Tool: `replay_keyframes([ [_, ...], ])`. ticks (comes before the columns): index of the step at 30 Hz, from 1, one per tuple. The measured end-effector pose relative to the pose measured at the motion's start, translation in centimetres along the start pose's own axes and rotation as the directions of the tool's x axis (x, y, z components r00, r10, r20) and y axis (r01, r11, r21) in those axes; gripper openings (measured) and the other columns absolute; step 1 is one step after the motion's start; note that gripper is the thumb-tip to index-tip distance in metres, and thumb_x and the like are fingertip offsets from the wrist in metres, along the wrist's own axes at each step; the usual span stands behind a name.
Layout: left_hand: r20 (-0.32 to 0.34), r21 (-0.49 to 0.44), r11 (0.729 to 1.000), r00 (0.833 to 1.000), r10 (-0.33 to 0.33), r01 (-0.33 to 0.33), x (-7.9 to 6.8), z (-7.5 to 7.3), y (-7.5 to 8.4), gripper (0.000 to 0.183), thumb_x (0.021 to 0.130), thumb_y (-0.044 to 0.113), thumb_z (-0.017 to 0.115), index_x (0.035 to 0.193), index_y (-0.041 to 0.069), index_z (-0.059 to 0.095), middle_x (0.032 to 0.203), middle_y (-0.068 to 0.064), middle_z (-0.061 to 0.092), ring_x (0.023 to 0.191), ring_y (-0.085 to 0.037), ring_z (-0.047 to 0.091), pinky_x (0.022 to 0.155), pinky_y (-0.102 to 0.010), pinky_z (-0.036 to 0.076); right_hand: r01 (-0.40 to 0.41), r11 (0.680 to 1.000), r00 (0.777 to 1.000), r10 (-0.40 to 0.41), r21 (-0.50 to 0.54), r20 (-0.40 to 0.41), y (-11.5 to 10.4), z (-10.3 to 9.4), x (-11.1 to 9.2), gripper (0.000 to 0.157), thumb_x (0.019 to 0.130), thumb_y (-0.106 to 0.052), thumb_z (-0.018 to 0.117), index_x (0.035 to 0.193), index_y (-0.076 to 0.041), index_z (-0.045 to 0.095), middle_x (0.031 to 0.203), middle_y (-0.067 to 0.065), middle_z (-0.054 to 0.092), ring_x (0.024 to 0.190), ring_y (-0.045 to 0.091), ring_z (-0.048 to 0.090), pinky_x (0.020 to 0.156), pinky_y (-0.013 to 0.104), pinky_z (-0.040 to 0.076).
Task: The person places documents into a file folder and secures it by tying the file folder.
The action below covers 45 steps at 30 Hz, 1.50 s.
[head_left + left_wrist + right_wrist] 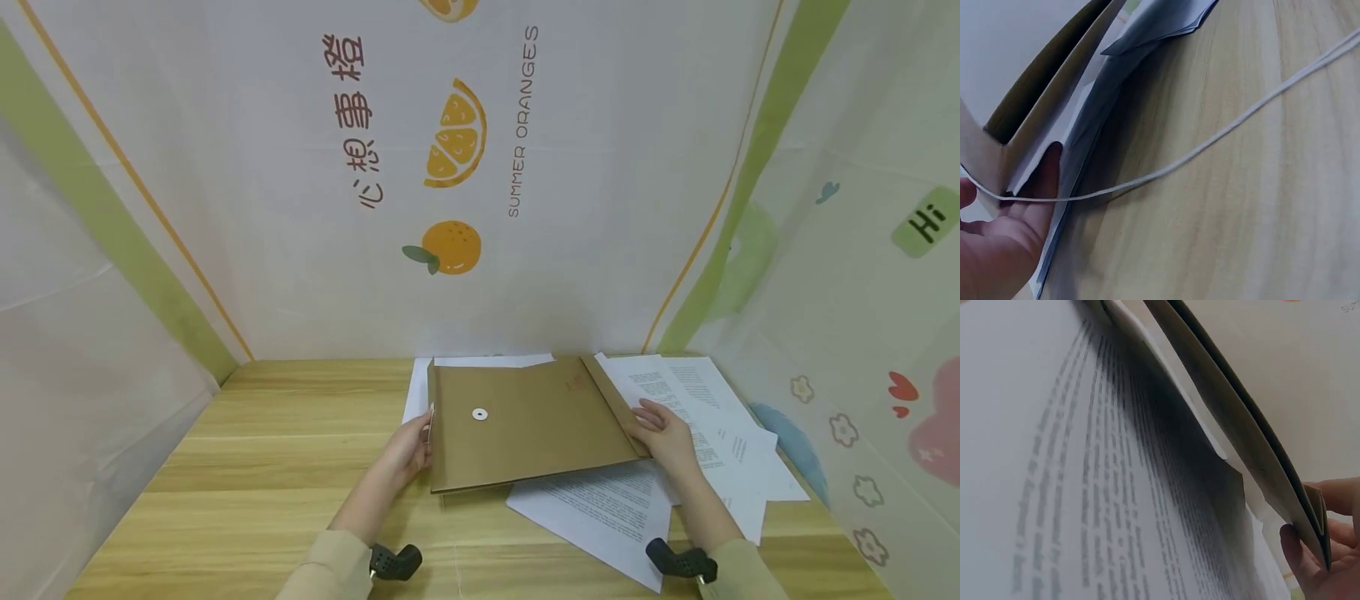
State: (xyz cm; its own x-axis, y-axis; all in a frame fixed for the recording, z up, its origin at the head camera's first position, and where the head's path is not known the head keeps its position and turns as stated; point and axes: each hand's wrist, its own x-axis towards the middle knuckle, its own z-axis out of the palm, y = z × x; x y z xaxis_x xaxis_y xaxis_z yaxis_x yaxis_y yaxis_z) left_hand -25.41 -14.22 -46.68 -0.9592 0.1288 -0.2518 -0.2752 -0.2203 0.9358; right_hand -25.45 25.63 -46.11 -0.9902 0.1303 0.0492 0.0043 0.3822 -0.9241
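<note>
A brown kraft document envelope (517, 433) with a white round button (480, 414) is held tilted above the table. My left hand (405, 454) grips its left edge, with fingers beneath it in the left wrist view. A thin white string (1229, 128) crosses in front of that hand. On the other side, my right hand (667, 442) pinches the envelope's right edge between thumb and fingers, as the right wrist view shows. Printed sheets (607, 500) lie under and beside the envelope.
More loose printed sheets (720, 425) overlap on the right of the wooden table (300, 442). White printed curtains (285, 208) hang behind and at both sides. Each wrist carries a small black device; the left one (396, 562) hangs near the table's front.
</note>
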Motion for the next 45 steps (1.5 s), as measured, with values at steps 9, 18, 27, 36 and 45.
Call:
replay_keyframes([
  [9, -0.022, -0.123, 0.988, 0.996, 0.09, -0.092, -1.2, -0.8, -0.2, 0.044, 0.105, 0.026, 0.034, 0.132, -0.009, 0.032, 0.101, -0.002, 0.057, 0.086, -0.01, 0.059, 0.078, -0.028, 0.051, -0.047, 0.949, 0.998, 0.059, 0.312, -0.029, -1.8, 0.7, -0.8, 0.07, 0.091, -0.01, 0.066, 0.149, -0.001, 0.027, 0.144, 0.022, 0.04, 0.102, -0.002, 0.059, 0.086, 0.012, 0.045],
  [18, -0.078, -0.142, 0.983, 0.991, 0.107, -0.117, -2.3, -0.5, -0.1, 0.063, 0.105, 0.035, 0.035, 0.148, -0.005, 0.014, 0.138, -0.018, 0.036, 0.119, -0.026, 0.044, 0.105, -0.041, 0.034, -0.16, 0.596, 0.984, 0.157, 0.787, 0.081, -3.7, 2.7, -2.2, 0.074, 0.098, -0.017, 0.056, 0.152, -0.003, 0.007, 0.157, 0.014, 0.015, 0.142, 0.021, 0.022, 0.108, 0.022, 0.027],
  [27, -0.132, -0.138, 0.977, 0.981, 0.146, -0.164, -3.5, -0.4, -0.1, 0.051, 0.103, 0.043, 0.032, 0.135, 0.003, 0.03, 0.109, -0.003, 0.049, 0.094, -0.014, 0.052, 0.082, -0.029, 0.046, -0.119, 0.253, 0.993, 0.052, 0.96, 0.109, -4.3, 5.1, -3.8, 0.054, 0.103, -0.02, 0.042, 0.15, -0.017, 0.016, 0.152, -0.003, 0.024, 0.14, 0.014, 0.022, 0.112, 0.025, 0.02],
  [36, -0.097, -0.221, 0.954, 0.978, 0.183, -0.201, -4.6, 0.0, -0.1, 0.047, 0.104, 0.037, 0.033, 0.138, 0.004, 0.026, 0.131, -0.009, 0.041, 0.114, -0.016, 0.044, 0.093, -0.025, 0.041, -0.11, 0.576, 0.993, 0.035, 0.81, 0.11, -5.4, 10.0, -5.6, 0.045, 0.096, 0.002, 0.05, 0.133, -0.012, 0.029, 0.124, 0.002, 0.047, 0.113, 0.01, 0.053, 0.104, 0.029, 0.037],
  [45, 0.011, -0.399, 0.892, 0.971, 0.237, -0.213, -5.8, -4.4, 0.9, 0.034, 0.106, 0.036, 0.021, 0.12, 0.016, 0.044, 0.105, 0.007, 0.062, 0.094, -0.006, 0.06, 0.084, -0.021, 0.048, -0.192, 0.65, 0.974, 0.033, 0.735, 0.225, -5.2, 11.6, -5.7, 0.041, 0.092, 0.006, 0.053, 0.125, 0.003, 0.029, 0.115, 0.013, 0.055, 0.1, 0.019, 0.064, 0.092, 0.031, 0.048],
])
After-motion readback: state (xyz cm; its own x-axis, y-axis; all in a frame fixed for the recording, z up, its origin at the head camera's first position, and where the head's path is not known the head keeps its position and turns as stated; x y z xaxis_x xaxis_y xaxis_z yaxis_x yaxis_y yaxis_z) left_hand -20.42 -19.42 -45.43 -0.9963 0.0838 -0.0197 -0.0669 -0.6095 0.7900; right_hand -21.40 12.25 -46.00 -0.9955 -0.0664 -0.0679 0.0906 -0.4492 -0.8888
